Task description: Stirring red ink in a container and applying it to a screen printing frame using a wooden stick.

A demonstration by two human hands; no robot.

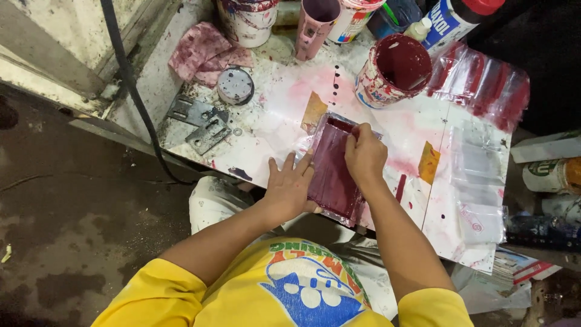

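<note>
Pressing left hand point(290, 189) flat, fingers spread, on left edge of dark red frame point(334, 171) so it stays put on stained white table point(460, 181). Right hand point(364, 154) pinches frame's top edge, fingers curled together. Open red paint can point(393, 69) near, within reach.

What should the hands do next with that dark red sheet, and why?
Probably draw the right hand down the dark red sheet toward the body. It is pressed at the sheet's far edge, while the left hand lies flat along the left side, steadying it on the stained table.
</note>
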